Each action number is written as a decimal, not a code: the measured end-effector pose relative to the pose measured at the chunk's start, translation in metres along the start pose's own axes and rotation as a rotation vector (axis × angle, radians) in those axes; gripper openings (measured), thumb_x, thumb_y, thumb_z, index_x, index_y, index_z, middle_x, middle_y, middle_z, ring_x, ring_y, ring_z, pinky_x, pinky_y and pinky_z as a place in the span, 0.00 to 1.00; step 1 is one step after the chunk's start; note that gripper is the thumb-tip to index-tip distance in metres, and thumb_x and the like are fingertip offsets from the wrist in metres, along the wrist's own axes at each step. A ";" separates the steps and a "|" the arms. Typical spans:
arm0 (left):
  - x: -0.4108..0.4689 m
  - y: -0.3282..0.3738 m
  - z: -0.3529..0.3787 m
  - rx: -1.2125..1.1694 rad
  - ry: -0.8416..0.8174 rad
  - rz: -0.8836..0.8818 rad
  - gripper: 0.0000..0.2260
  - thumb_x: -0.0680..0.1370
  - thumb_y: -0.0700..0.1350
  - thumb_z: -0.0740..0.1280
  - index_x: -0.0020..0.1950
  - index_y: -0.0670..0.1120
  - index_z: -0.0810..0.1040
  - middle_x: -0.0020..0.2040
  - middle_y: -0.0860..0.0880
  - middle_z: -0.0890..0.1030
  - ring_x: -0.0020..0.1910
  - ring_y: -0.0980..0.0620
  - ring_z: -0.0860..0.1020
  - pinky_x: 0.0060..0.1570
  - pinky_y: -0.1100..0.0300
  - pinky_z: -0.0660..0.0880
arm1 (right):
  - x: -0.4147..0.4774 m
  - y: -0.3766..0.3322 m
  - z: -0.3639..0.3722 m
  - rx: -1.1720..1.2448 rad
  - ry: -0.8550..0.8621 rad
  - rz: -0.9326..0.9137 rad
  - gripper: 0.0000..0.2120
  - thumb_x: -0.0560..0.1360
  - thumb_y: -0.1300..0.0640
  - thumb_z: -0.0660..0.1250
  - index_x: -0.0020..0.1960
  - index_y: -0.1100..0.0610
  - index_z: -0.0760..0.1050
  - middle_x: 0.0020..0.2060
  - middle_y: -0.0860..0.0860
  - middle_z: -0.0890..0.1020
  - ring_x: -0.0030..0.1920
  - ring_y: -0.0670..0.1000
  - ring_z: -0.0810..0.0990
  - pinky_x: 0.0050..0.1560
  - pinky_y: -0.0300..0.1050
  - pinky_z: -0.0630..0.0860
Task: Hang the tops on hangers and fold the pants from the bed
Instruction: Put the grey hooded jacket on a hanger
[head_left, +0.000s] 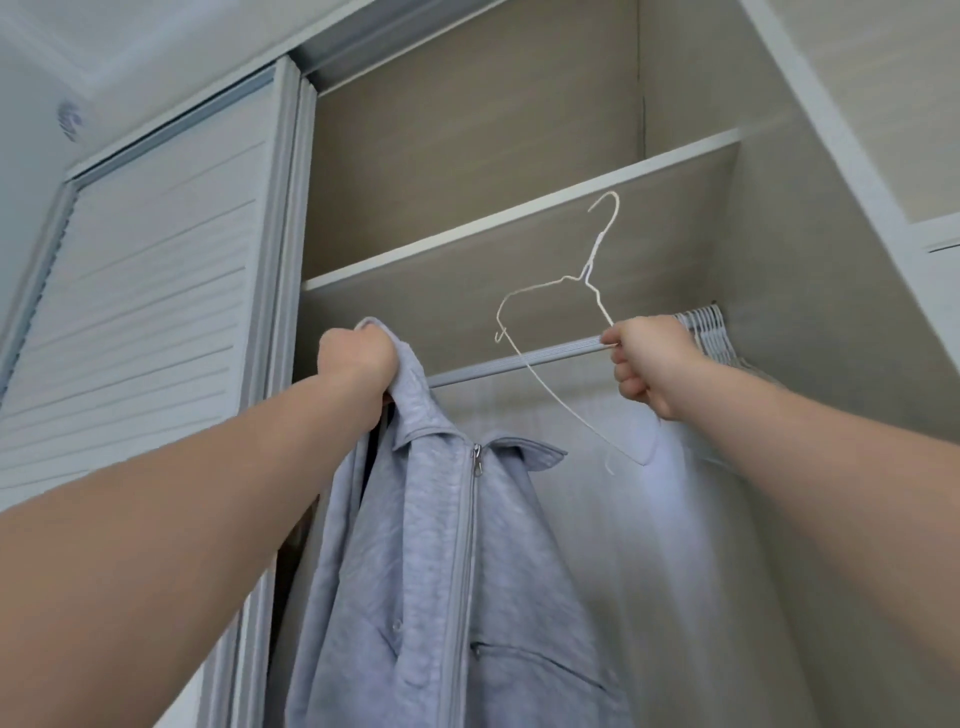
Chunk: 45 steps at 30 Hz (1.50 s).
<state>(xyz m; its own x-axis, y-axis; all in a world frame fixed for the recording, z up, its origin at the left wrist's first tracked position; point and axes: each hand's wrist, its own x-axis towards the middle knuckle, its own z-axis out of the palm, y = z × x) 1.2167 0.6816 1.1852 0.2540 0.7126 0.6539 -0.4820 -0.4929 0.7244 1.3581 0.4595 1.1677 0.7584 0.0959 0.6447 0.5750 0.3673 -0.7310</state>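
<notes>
A grey zip-up jacket (431, 571) hangs down from my left hand (358, 364), which grips it by the collar, raised in front of the wardrobe rail (519, 360). My right hand (649, 364) holds a thin white wire hanger (550, 312) by one shoulder. The hanger is tilted, with its hook pointing up toward the shelf, and it is off the rail. The hanger carries no garment.
Several white hangers (709, 332) are bunched at the rail's right end. A shelf (519, 218) runs just above the rail. A light garment (670, 519) hangs inside the wardrobe behind the jacket. A louvred sliding door (145, 291) stands at the left.
</notes>
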 end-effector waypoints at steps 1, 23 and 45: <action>0.000 0.007 -0.010 -0.007 0.025 0.020 0.18 0.83 0.45 0.58 0.70 0.37 0.72 0.67 0.37 0.77 0.64 0.37 0.78 0.45 0.51 0.73 | -0.008 -0.001 0.004 0.028 -0.006 -0.021 0.07 0.78 0.64 0.60 0.44 0.56 0.72 0.25 0.49 0.63 0.20 0.46 0.57 0.21 0.34 0.52; -0.129 0.230 -0.227 0.372 0.472 0.352 0.17 0.83 0.45 0.61 0.64 0.34 0.75 0.57 0.38 0.81 0.58 0.40 0.80 0.52 0.51 0.74 | -0.153 -0.124 0.084 0.250 -0.427 -0.118 0.10 0.80 0.59 0.60 0.47 0.60 0.80 0.23 0.48 0.61 0.18 0.46 0.56 0.20 0.34 0.53; -0.463 0.401 -0.435 1.094 0.954 0.111 0.08 0.81 0.47 0.61 0.44 0.44 0.71 0.41 0.44 0.71 0.41 0.48 0.71 0.40 0.54 0.67 | -0.483 -0.216 0.075 0.815 -1.197 0.031 0.11 0.80 0.58 0.62 0.44 0.61 0.80 0.23 0.47 0.60 0.23 0.48 0.56 0.23 0.35 0.54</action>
<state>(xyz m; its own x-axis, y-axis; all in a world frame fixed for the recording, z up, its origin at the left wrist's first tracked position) 0.5409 0.3716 1.0774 -0.5941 0.4855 0.6413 0.5159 -0.3817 0.7669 0.8442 0.4029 1.0308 -0.1743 0.6647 0.7265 -0.0772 0.7263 -0.6830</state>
